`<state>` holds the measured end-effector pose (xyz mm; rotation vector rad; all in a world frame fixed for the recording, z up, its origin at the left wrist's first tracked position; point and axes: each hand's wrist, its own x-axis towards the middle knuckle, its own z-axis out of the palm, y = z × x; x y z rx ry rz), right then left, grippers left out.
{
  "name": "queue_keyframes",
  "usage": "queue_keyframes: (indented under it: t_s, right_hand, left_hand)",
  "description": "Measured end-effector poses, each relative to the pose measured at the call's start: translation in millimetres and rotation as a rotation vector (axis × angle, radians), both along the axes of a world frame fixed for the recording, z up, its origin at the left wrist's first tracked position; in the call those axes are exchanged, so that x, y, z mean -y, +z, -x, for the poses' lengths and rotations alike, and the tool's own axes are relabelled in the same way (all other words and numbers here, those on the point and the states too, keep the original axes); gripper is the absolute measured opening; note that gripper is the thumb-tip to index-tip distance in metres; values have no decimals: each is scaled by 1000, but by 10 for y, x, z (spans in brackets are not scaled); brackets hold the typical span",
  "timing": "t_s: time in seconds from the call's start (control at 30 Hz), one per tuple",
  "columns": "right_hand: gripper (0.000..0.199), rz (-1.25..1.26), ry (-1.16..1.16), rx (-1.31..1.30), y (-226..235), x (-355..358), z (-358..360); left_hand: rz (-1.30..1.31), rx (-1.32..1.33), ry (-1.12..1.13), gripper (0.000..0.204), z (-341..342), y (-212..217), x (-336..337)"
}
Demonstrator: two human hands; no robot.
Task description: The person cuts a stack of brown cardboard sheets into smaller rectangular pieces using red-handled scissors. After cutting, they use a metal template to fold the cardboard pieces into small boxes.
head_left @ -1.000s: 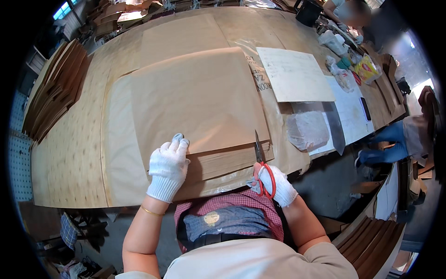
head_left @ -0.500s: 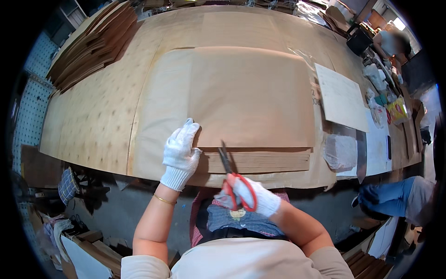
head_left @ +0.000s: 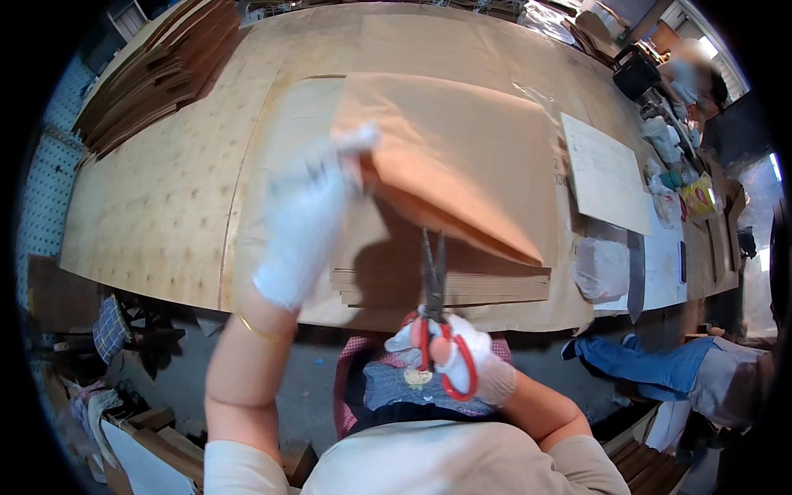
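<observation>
My left hand (head_left: 305, 214), in a white knit glove and blurred by motion, grips the near left corner of a brown paper sheet (head_left: 445, 140). That corner is lifted and folded up, with the near edge slanting down to the right. Beneath it lies a neat stack of brown paper (head_left: 445, 286), its layered near edges showing. My right hand (head_left: 470, 355), also gloved, holds red-handled scissors (head_left: 435, 285) by the loops. Their blades are slightly apart and point away from me, with the tips just short of the raised sheet's edge.
Stacked brown cardboard (head_left: 161, 78) stands at the far left of the wooden table (head_left: 157, 198). On the right lie a white board (head_left: 606, 173), a clear plastic bag (head_left: 601, 268) and a yellow packet (head_left: 698, 198). One person (head_left: 693, 78) is at the far right; another's jeans-clad leg (head_left: 643, 363) shows below.
My left hand has moved up and away, raising the sheet's near left corner off the stack. The scissors have shifted slightly right and their blades have parted. The person's legs at right have stretched leftward.
</observation>
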<state>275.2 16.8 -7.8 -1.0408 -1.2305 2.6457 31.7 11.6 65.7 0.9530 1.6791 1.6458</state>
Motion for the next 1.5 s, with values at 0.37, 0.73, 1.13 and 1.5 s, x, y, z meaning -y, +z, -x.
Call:
queue_keyframes:
  t_s: [0.37, 0.73, 1.13, 1.5]
  right_hand:
    - [62, 109, -154, -73, -212, -153, -627]
    - [39, -456, 189, 312, -407, -300, -711]
    - [40, -122, -398, 336, -520, -627, -1238]
    - [34, -101, -32, 181, -269, -290, -655]
  left_hand:
    - [-62, -1225, -76, 27, 408, -305, -741]
    - [324, -1280, -331, 54, -727, -937, -67]
    - [204, -1419, -262, 50, -715, -913, -49]
    - [323, -1137, 172, 76, -108, -1258, 635]
